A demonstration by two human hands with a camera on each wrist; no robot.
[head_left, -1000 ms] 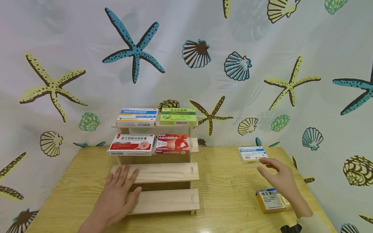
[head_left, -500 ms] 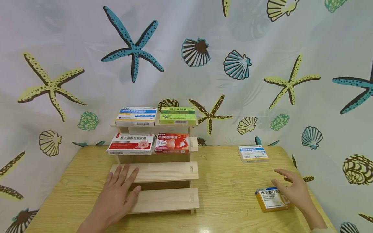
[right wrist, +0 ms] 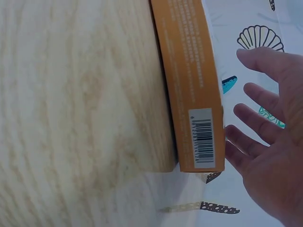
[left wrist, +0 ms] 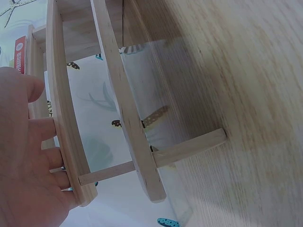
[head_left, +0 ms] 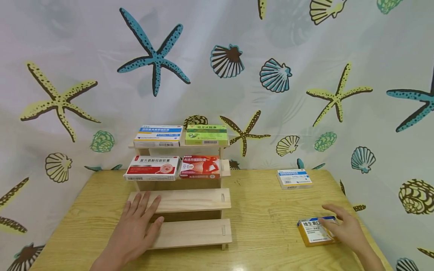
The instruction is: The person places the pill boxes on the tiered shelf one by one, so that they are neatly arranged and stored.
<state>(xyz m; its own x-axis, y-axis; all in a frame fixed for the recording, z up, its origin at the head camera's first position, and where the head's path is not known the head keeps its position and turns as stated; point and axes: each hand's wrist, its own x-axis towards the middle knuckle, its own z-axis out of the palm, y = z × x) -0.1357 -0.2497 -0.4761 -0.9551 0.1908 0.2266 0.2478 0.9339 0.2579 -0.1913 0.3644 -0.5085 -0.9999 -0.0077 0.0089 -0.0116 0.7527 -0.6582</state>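
Note:
My left hand point(head_left: 135, 222) lies with spread fingers on the left end of a tiered wooden rack point(head_left: 196, 199), fingertips on its second tier from the bottom. In the left wrist view those fingers point(left wrist: 42, 127) rest at the edge of a wooden slat point(left wrist: 66, 109). Over the right end of an orange and white vitamin D medicine box point(head_left: 315, 231) hovers my right hand point(head_left: 349, 229), thumb and fingers apart. The right wrist view shows the box's orange barcode side point(right wrist: 194, 94), with the relaxed right fingers point(right wrist: 255, 118) close above its top face.
Blue-white point(head_left: 158, 136) and green point(head_left: 207, 135) medicine boxes sit on the top tier. Below them are a red-white box point(head_left: 152, 168) and a red box point(head_left: 200, 167). Another blue-white box point(head_left: 294, 178) lies at the table's point(head_left: 264, 226) back right. A patterned curtain point(head_left: 217, 101) hangs behind.
My right hand has moved from beside the back-right blue-white box toward me and down over the vitamin D box. The left hand and all the boxes have stayed in place.

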